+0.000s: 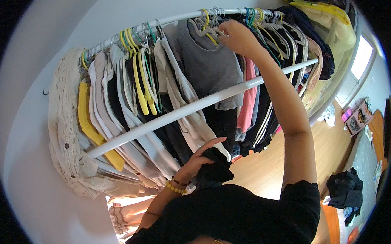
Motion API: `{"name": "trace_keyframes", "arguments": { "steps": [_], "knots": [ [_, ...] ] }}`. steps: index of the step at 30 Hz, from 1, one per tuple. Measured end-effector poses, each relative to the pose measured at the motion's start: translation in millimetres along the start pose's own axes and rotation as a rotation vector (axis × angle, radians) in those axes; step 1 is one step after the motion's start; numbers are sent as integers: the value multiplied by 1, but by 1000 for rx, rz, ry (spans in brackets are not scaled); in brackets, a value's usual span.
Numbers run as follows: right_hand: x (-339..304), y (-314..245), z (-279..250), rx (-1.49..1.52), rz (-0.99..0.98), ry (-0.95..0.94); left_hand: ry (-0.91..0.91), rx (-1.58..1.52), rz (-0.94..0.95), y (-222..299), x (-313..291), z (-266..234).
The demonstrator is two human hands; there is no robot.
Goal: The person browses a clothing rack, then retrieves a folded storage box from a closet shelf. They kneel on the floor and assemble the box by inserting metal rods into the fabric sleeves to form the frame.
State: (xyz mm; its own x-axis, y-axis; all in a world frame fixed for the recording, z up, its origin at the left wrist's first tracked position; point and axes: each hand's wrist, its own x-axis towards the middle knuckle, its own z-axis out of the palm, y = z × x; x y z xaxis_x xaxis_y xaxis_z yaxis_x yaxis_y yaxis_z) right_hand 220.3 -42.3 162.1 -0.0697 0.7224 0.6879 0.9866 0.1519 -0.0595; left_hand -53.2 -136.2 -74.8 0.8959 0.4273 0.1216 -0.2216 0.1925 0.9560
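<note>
Left hand (197,163), nearest, holds a black garment (217,169), fingers clamped on it, one extended. Beyond, a white lower bar (196,106) crosses in front of a hanging grey shirt (211,60). Right hand (239,37) is at a white hanger (202,33) by the shirt's neckline, below the upper rail (186,15); whether its fingers are clamped cannot be told

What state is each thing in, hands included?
Left hand: holding black cloth
Black cloth: bunched
Right hand: raised among hangers, grip unclear
Gray shirt: hanging
Cream cardigan: hanging
Yellow hangers: hanging, apparently bare
Dark clothes: heaped on the bed
</note>
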Motion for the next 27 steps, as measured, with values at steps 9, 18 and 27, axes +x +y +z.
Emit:
{"name": "trace_keyframes", "arguments": {
  "steps": [9, 18, 27],
  "knots": [
    [-18, -11, 22, 852, 287, -172, -17, -110, -36, -1, 0, -2],
    [-27, -24, 24, 913, 302, -405, 3, -53, 17, -8, 2, -5],
    [-97, -64, -37, 693, 40, 181, 380, -88, 98, -32, 24, -43]
  ]
}}
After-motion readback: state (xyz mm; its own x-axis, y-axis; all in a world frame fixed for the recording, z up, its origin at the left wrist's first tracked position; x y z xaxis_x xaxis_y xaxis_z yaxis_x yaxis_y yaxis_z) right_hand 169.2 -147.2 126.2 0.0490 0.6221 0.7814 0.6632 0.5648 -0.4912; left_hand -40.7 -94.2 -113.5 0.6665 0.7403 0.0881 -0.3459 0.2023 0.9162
